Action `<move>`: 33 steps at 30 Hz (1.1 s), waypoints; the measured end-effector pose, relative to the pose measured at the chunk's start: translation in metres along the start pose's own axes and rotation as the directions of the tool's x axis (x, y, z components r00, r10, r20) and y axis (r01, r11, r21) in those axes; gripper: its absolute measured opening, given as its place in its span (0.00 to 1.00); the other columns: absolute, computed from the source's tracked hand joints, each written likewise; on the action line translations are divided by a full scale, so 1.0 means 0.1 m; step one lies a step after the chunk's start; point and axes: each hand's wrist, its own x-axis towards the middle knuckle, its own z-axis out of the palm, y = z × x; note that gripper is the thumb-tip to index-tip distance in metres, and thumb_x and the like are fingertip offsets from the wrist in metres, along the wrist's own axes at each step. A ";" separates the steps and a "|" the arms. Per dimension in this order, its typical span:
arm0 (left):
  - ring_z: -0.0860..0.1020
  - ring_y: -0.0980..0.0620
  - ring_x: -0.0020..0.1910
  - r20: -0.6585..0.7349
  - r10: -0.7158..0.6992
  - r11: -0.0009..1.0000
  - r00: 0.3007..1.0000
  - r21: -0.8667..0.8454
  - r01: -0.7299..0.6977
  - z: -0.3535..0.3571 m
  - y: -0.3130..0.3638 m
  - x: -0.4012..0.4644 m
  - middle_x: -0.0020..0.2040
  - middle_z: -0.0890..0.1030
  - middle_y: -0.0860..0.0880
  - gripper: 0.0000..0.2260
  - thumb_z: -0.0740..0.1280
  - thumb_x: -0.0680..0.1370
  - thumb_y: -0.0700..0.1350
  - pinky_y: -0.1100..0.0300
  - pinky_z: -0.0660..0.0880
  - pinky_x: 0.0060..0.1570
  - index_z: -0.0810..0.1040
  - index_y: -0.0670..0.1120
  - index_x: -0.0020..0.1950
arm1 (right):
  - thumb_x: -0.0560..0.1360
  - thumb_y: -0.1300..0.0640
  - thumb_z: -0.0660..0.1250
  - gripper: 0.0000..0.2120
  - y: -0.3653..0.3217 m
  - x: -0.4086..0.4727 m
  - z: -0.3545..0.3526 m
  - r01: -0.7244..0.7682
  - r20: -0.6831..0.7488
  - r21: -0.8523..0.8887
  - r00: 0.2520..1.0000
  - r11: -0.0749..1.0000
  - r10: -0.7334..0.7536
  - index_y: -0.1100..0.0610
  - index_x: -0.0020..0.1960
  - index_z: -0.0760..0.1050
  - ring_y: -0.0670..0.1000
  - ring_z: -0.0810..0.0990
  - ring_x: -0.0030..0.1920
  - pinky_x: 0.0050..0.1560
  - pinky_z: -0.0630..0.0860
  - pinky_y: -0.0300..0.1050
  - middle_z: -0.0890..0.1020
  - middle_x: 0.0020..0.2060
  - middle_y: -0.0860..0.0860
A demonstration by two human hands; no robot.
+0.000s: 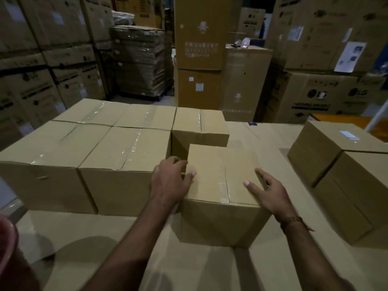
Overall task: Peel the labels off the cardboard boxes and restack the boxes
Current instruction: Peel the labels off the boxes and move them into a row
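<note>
Two hands rest on one small cardboard box near the middle of the view. The left hand lies against the box's upper left edge, fingers curled over the far corner and thumb laid on the top face, taking hold of that side. The right hand lies open along the right edge, fingers spread and pointing away from the person, the palm pressed to the box's side without closing around it. A bracelet circles the right wrist.

This box stands on a flat cardboard surface that carries the other boxes too. Clear tape runs down the seam of its top, and no label shows on the faces in view. Just behind it, touching or nearly so, stands a second small box. To the left, a block of four larger taped boxes sits packed tight, the nearest right one just beside the left hand. Off to the right, well apart from the held box, sit two more boxes; the rear one carries a white label on top and the front one sits against it.

Tall stacks of printed cartons fill the dim background.
</note>
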 end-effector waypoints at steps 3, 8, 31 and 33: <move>0.76 0.48 0.64 -0.081 -0.072 0.997 0.994 -0.026 0.070 -0.13 -0.16 0.14 0.65 0.81 0.50 0.17 0.68 0.82 0.58 0.47 0.73 0.65 0.82 0.52 0.67 | 0.76 0.47 0.78 0.37 -0.07 0.16 0.14 0.023 0.012 0.021 1.000 1.000 -0.023 0.53 0.81 0.69 0.43 0.68 0.72 0.72 0.64 0.41 0.72 0.78 0.49; 0.76 0.49 0.65 0.013 -0.128 0.991 0.992 0.048 0.127 -0.20 -0.36 0.29 0.66 0.81 0.48 0.15 0.65 0.83 0.44 0.48 0.74 0.66 0.80 0.48 0.70 | 0.76 0.47 0.78 0.37 -0.10 0.39 0.30 0.038 0.013 0.017 0.999 0.999 -0.038 0.53 0.81 0.69 0.51 0.70 0.77 0.72 0.65 0.44 0.73 0.78 0.50; 0.73 0.47 0.72 0.202 -0.113 0.988 0.973 0.130 0.087 -0.33 -0.48 0.35 0.81 0.67 0.52 0.24 0.58 0.84 0.47 0.50 0.72 0.70 0.69 0.55 0.81 | 0.78 0.44 0.75 0.37 -0.29 0.82 0.74 0.033 0.068 0.048 0.997 0.998 -0.036 0.50 0.82 0.66 0.52 0.68 0.79 0.73 0.66 0.47 0.70 0.80 0.48; 0.73 0.47 0.73 0.202 -0.097 0.988 0.975 0.136 0.070 -0.34 -0.47 0.34 0.81 0.67 0.51 0.24 0.57 0.85 0.58 0.51 0.73 0.69 0.68 0.56 0.81 | 0.78 0.43 0.75 0.37 -0.29 0.83 0.74 0.033 0.075 0.042 0.997 0.999 -0.036 0.49 0.82 0.66 0.53 0.67 0.79 0.73 0.66 0.48 0.70 0.80 0.48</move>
